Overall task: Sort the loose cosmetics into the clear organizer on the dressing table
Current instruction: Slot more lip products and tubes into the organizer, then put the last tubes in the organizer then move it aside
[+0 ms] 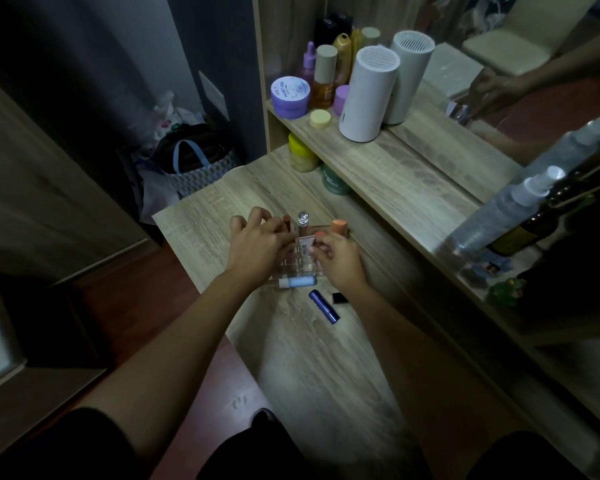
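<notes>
Between both hands, clear organizer holds upright silver-capped tube.

- dark blue tube
- pale blue tube
- lilac jar, patterned lid
- white cylinder
- yellow-lidded jar
- grey wood-grain dressing table

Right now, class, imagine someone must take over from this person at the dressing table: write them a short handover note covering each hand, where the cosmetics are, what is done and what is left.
Left hand: resting on the clear plastic organizer, fingers at its far left slots; whether it grips anything is unclear.
Right hand: pinching a small pale pink tube over the organizer's middle.
Done: a clear-capped slim tube and an orange-capped stick stand in the organizer.
Left: seat the pink tube, then sort the light blue tube, dark blue ridged stick and small black square item, all loose on the wooden table.
</notes>
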Available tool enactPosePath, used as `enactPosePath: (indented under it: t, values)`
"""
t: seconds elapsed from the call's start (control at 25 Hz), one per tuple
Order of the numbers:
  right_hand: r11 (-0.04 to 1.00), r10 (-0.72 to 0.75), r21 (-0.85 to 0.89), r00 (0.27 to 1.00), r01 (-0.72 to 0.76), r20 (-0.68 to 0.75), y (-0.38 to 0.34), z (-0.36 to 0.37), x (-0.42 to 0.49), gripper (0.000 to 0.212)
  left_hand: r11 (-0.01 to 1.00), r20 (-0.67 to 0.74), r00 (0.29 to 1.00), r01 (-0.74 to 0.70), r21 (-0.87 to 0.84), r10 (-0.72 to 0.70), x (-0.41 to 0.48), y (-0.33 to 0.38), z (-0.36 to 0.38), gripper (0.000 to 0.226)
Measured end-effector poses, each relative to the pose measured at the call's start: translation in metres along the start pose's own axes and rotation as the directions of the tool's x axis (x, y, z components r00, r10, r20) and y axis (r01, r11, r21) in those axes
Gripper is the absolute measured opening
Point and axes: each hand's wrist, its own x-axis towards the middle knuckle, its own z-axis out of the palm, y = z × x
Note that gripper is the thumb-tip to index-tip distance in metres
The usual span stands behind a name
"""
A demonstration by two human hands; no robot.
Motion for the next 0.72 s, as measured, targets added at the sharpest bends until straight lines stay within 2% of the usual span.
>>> enactPosePath:
  t: [0.4, 0.52, 0.64, 0.72]
  values:
    - [0.998, -0.027, -0.056, 0.999, 0.029, 0.041, -0.007, -0.009, -0.001, 0.024, 1.000, 0.002, 1.000, 0.009, -0.011, -0.009, 0.001, 0.000, -0.005, 0.033]
    - [0.999, -0.026, -0.034, 0.999, 0.027, 0.023, -0.012, -0.014, -0.006, 0.034, 0.987, -0.060, 0.997, -0.063, -0.150, 0.054, -0.002, 0.001, -0.012, 0.032]
    - [0.995, -0.042, -0.088, 0.999, 0.039, -0.031, -0.012, -0.015, -0.027, 0.028, 0.932, -0.132, 0.987, -0.137, -0.335, 0.097, -0.024, -0.001, -0.007, 0.024]
    - [0.983, -0.069, -0.172, 0.997, 0.062, -0.039, -0.006, -0.012, -0.047, 0.024, 0.909, -0.113, 0.986, -0.161, -0.385, 0.126, -0.042, 0.000, 0.007, 0.018]
